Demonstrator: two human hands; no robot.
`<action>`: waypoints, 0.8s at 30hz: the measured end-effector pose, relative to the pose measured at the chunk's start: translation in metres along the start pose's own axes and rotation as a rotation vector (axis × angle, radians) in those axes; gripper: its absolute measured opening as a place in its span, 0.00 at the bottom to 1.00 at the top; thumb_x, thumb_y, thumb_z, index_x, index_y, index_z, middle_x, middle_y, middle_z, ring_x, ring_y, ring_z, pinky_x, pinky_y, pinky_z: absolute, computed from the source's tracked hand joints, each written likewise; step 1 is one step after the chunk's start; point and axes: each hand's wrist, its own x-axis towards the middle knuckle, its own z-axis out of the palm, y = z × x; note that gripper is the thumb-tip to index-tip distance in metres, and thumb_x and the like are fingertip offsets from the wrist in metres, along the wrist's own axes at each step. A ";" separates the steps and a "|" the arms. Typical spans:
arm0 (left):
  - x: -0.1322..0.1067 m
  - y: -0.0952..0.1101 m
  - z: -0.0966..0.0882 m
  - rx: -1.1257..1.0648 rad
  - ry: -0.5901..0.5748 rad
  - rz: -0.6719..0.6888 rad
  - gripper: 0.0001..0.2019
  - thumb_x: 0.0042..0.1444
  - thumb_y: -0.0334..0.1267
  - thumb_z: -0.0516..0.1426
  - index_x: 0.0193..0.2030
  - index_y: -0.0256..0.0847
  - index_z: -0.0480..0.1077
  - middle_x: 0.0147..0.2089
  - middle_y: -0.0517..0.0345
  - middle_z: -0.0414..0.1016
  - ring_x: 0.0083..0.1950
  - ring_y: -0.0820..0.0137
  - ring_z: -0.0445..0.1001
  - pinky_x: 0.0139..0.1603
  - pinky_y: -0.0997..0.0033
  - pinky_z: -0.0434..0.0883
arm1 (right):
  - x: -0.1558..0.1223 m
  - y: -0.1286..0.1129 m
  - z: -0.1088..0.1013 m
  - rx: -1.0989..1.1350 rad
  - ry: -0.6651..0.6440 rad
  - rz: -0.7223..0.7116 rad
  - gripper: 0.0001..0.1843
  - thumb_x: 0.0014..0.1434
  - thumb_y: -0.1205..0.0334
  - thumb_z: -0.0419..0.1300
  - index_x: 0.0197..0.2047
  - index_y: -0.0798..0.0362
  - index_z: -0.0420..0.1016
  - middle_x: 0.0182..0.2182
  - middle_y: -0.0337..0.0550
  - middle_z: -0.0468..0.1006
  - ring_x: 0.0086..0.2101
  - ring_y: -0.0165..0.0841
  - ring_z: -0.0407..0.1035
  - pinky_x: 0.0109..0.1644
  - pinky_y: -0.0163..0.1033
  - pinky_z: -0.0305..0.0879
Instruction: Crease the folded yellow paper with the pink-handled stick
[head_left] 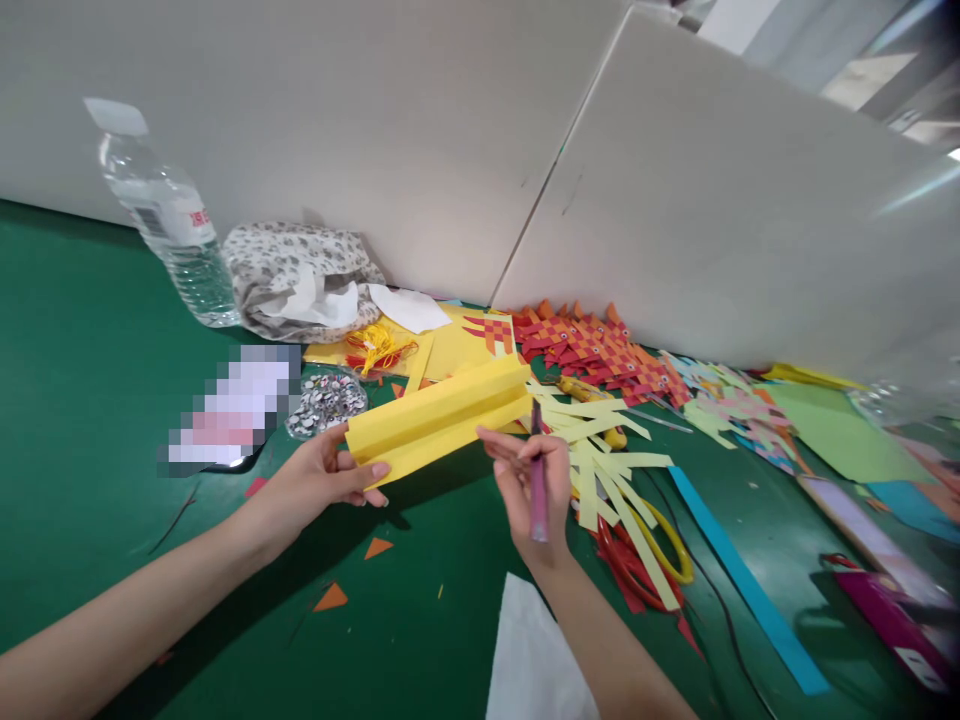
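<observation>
My left hand (322,480) pinches the near left end of a folded yellow paper (439,415), held just above the green table (90,400). My right hand (529,480) is closed round a pink pen (538,480), its tip pointing up toward the paper's right part; its fingers also touch the paper's lower edge. Pale yellow paper strips (607,470) lie fanned out right of that hand.
A water bottle (169,225) stands at the back left beside a patterned cloth bag (300,275). Googly eyes (328,400), yellow-handled scissors (667,550), woven orange paper fish (592,350), a blue strip (742,580) and coloured sheets lie about. White boards (675,200) wall the back.
</observation>
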 end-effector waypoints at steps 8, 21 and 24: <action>0.000 0.006 -0.004 0.072 -0.061 0.024 0.31 0.47 0.43 0.66 0.56 0.41 0.60 0.32 0.63 0.76 0.29 0.72 0.76 0.29 0.77 0.69 | 0.019 0.007 -0.008 0.138 0.539 0.092 0.19 0.53 0.71 0.60 0.39 0.47 0.53 0.49 0.48 0.77 0.54 0.39 0.69 0.61 0.57 0.59; 0.001 -0.008 -0.003 0.279 -0.104 0.247 0.17 0.62 0.52 0.51 0.48 0.42 0.66 0.40 0.57 0.74 0.36 0.67 0.78 0.33 0.71 0.70 | 0.002 -0.009 -0.005 -0.403 -0.202 -0.480 0.17 0.53 0.77 0.60 0.40 0.48 0.60 0.41 0.49 0.79 0.40 0.39 0.74 0.44 0.47 0.70; -0.001 -0.005 -0.003 0.313 -0.151 0.244 0.16 0.62 0.50 0.50 0.48 0.43 0.68 0.40 0.59 0.75 0.38 0.67 0.77 0.35 0.72 0.70 | 0.003 -0.013 -0.001 -0.498 -0.380 -0.475 0.14 0.54 0.73 0.61 0.40 0.49 0.61 0.42 0.50 0.79 0.42 0.40 0.73 0.44 0.46 0.71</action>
